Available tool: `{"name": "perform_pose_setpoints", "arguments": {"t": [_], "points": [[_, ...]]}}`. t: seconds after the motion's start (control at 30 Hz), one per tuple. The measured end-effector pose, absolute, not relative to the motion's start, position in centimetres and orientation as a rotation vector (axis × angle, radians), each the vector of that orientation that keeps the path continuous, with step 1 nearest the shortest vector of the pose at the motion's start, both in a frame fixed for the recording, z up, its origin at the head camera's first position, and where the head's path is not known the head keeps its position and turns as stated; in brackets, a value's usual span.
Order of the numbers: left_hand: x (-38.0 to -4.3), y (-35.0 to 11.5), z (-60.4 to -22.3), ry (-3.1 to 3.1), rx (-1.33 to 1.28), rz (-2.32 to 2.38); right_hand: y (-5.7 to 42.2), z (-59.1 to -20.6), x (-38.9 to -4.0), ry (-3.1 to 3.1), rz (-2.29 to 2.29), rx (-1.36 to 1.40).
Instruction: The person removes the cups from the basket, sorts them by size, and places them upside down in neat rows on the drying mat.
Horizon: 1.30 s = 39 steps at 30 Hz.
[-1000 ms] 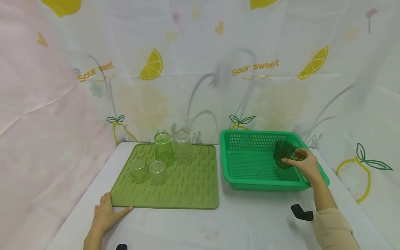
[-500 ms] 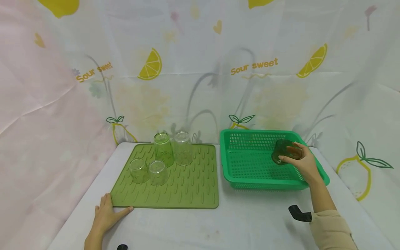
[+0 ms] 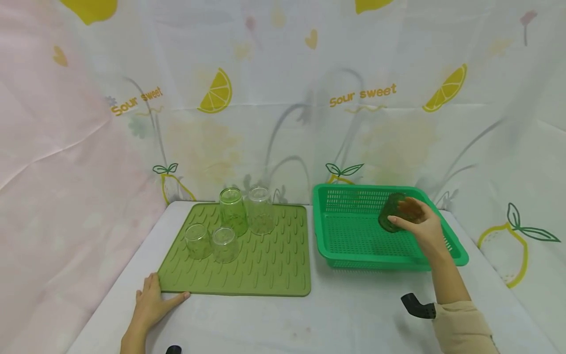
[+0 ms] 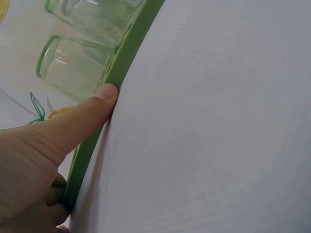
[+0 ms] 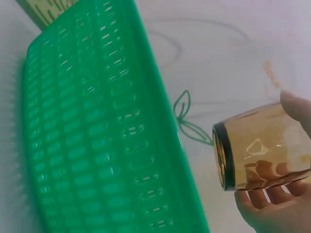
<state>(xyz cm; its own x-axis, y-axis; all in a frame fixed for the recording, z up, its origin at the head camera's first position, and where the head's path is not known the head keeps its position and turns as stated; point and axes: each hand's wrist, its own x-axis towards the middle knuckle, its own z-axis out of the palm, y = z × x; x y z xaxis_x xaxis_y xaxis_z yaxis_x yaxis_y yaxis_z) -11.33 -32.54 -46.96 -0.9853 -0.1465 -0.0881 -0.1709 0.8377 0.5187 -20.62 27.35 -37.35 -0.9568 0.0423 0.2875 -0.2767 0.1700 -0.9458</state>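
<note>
My right hand (image 3: 426, 230) grips an amber glass tumbler (image 3: 389, 214) over the green basket (image 3: 391, 263). Thumb and fingers wrap around the tumbler's sides. In the right wrist view, the tilted tumbler (image 5: 265, 145) shows its dark ring towards the basket wall (image 5: 97, 116). My left hand (image 3: 150, 306) rests at the near left corner of the olive-green drying mat (image 3: 269, 275). Its thumb lies against the mat's front edge, the fingers along the left side. On the mat stand a tall green glass (image 3: 233, 212), a tall clear glass (image 3: 261, 212) and two short glasses (image 3: 198, 242).
A white cloth (image 3: 345, 314) covers the table. Behind it hangs a printed lemon curtain (image 3: 283, 132). The basket sits right of the mat, with a narrow gap between. A black wrist fitting (image 3: 417, 307) sticks out near the right sleeve (image 3: 462, 327).
My right hand has lifted the tumbler inside the basket's right side, then turned it and moved it slightly left and up. The left hand stays at the mat's corner.
</note>
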Motion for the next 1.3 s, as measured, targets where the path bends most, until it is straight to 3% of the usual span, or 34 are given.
{"name": "perform_pose_setpoints", "arguments": {"t": [1.07,1.3], "points": [[-11.4,-31.4,-45.6,2.914,-0.292,0.872,20.9,-36.2,-20.8,-2.186,1.964,0.491],[-10.9,-29.8,-44.2,3.194,-0.163,0.936,19.2,-36.3,-21.2,-2.179,2.000,0.599]]}}
